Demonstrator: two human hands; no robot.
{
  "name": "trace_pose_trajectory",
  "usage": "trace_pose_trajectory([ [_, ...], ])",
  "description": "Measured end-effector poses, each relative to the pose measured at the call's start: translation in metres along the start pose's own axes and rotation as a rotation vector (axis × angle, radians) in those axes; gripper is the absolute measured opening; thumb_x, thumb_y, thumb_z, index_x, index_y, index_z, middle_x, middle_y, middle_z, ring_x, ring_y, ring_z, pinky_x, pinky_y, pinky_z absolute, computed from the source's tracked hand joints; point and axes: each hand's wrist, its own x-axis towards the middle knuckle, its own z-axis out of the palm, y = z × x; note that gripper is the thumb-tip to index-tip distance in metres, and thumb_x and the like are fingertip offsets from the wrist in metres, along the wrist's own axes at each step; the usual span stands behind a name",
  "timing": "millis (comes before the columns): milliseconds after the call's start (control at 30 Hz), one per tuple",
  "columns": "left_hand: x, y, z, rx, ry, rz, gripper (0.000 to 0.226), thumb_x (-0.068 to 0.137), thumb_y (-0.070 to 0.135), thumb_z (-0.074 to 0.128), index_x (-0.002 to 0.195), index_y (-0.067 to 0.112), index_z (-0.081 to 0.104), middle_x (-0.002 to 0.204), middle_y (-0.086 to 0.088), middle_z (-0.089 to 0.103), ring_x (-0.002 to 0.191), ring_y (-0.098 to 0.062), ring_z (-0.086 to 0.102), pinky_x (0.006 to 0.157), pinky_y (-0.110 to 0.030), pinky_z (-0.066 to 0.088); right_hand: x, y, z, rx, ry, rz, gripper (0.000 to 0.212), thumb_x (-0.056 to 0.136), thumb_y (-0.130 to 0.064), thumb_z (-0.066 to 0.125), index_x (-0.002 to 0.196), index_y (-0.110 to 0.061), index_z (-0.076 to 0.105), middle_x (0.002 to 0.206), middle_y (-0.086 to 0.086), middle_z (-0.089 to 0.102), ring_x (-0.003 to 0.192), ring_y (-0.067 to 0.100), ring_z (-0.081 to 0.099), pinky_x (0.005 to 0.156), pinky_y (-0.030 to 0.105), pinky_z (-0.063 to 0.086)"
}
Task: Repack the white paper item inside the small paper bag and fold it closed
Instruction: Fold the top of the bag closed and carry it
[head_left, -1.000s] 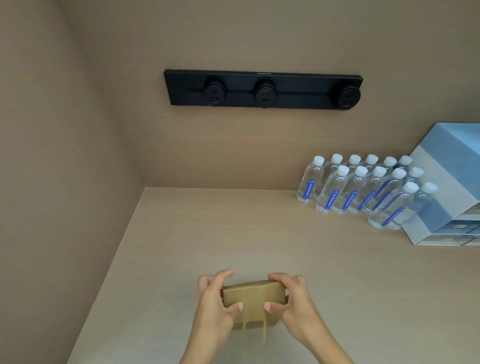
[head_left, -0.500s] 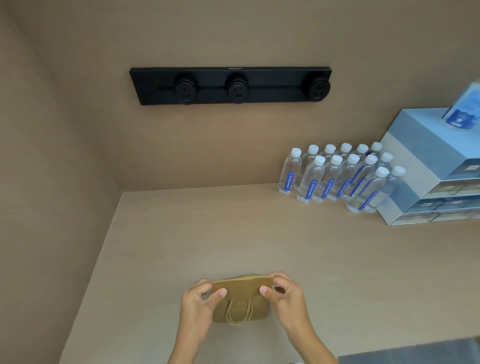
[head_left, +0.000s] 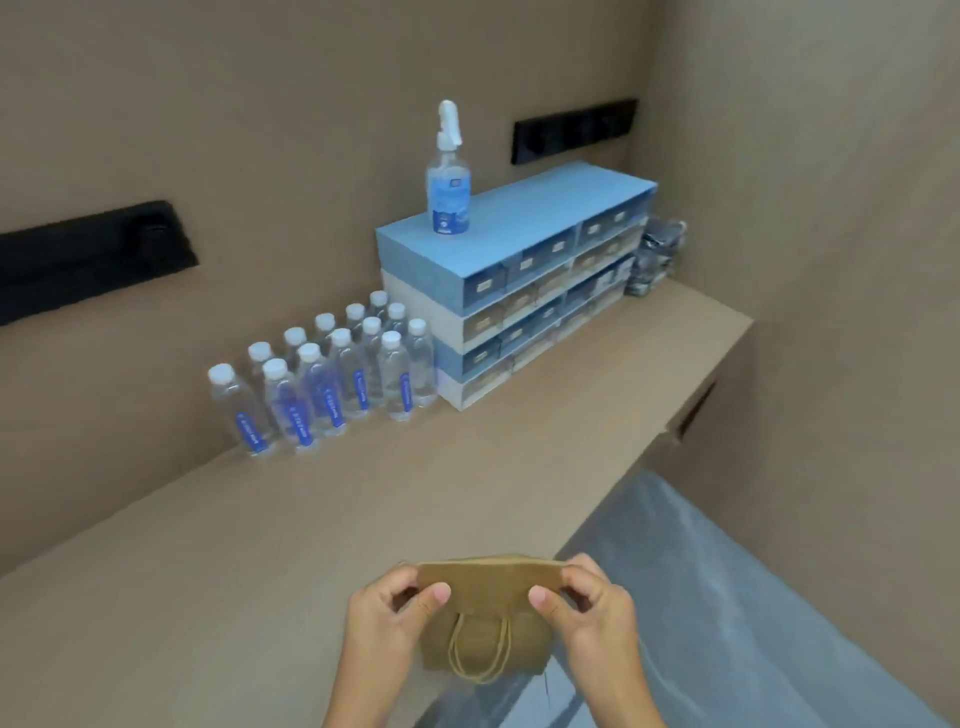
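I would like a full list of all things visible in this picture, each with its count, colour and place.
paper bag: one, brown, held over the counter's front edge, cord handles hanging down.
water bottles: about thirteen, clear with white caps and blue labels, grouped at the wall, left of the drawer boxes.
drawer boxes: one stack, blue and white, on the counter against the wall.
spray bottle: one, clear blue with white nozzle, upright on the stack.
socket strips: two, black, on the wall.
counter: one, beige.
left hand: pinching the bag's left top corner.
right hand: pinching its right top corner.
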Motion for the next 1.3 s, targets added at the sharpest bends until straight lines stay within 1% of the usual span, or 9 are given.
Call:
trace_pose_trajectory([
  [200,0.023,0.019,0.177,0.005,-0.353,0.025,0.036,0.079,-0.019,0.068,0.062,0.011,0.079,0.061,0.001,0.075,0.056,0.003,0.064,0.054,-0.009,0.050,-0.011,0.005,-0.160,0.007,0.357,0.012,0.045,0.073,0.016,0.074,0.051,-0.023,0.067,0.069,-0.002,0.046,0.057,-0.001,0.046,0.057,0.010,0.034],
  [333,0.032,0.029,0.276,0.036,-0.525,0.056,0.020,0.081,-0.005,0.073,0.076,0.013,0.080,0.071,-0.004,0.077,0.067,-0.006,0.066,0.061,-0.014,0.053,-0.014,0.007,-0.245,0.012,0.537,0.007,0.019,0.074,0.013,0.074,0.063,-0.002,0.071,0.072,0.014,0.052,0.062,0.005,0.049,0.063,0.019,0.038],
  [433,0.044,0.038,0.335,0.057,-0.636,0.107,0.011,0.074,0.013,0.071,0.080,0.007,0.078,0.081,-0.015,0.075,0.071,-0.010,0.065,0.065,-0.021,0.053,-0.009,0.010,-0.293,0.007,0.651,-0.011,0.015,0.074,0.012,0.074,0.066,0.000,0.072,0.070,0.006,0.052,0.061,0.002,0.050,0.060,0.013,0.039],
  [533,0.062,0.045,0.387,0.077,-0.715,0.133,0.014,0.075,0.016,0.070,0.084,0.009,0.078,0.079,-0.008,0.077,0.070,-0.005,0.066,0.062,-0.014,0.052,0.006,0.014,-0.331,0.001,0.738,-0.017,0.024,0.075,0.011,0.075,0.058,-0.004,0.066,0.069,0.001,0.049,0.059,0.001,0.047,0.057,0.011,0.037],
  [767,0.136,0.049,0.506,0.072,-0.802,0.128,0.015,0.077,0.019,0.070,0.087,0.015,0.080,0.082,-0.007,0.079,0.072,-0.007,0.070,0.063,-0.018,0.055,0.091,0.034,-0.415,0.001,0.840,-0.007,0.034,0.075,0.013,0.073,0.056,-0.015,0.069,0.068,-0.004,0.052,0.058,-0.001,0.050,0.056,0.007,0.038],
  [967,0.227,0.062,0.607,0.064,-0.849,0.143,0.015,0.077,0.020,0.069,0.087,0.016,0.080,0.086,-0.007,0.079,0.079,-0.016,0.073,0.070,-0.028,0.057,0.196,0.039,-0.492,-0.031,0.884,0.006,0.023,0.074,0.014,0.074,0.067,-0.008,0.074,0.071,0.002,0.057,0.061,0.002,0.053,0.057,0.010,0.040],
  [1067,0.267,0.070,0.649,0.067,-0.845,0.126,0.015,0.076,0.020,0.069,0.084,0.017,0.080,0.082,-0.006,0.079,0.074,-0.010,0.072,0.066,-0.024,0.057,0.244,0.041,-0.524,-0.040,0.885,0.028,0.022,0.076,0.011,0.073,0.067,-0.009,0.074,0.068,-0.007,0.056,0.060,0.002,0.053,0.057,0.010,0.039],
  [1200,0.318,0.076,0.692,0.066,-0.828,0.140,0.014,0.074,0.019,0.069,0.082,0.017,0.081,0.081,-0.004,0.080,0.072,-0.006,0.071,0.064,-0.017,0.057,0.304,0.041,-0.557,-0.040,0.871,0.031,0.021,0.076,0.011,0.073,0.068,-0.008,0.074,0.070,-0.001,0.057,0.062,0.002,0.054,0.061,0.017,0.041],
  [1300,0.359,0.071,0.714,0.061,-0.768,0.131,0.013,0.076,0.019,0.069,0.082,0.015,0.080,0.081,-0.006,0.079,0.074,-0.010,0.072,0.065,-0.022,0.058,0.356,0.049,-0.577,-0.029,0.820,0.029,0.021,0.076,0.013,0.072,0.066,-0.006,0.074,0.067,-0.007,0.058,0.060,0.001,0.054,0.057,0.010,0.040],
])
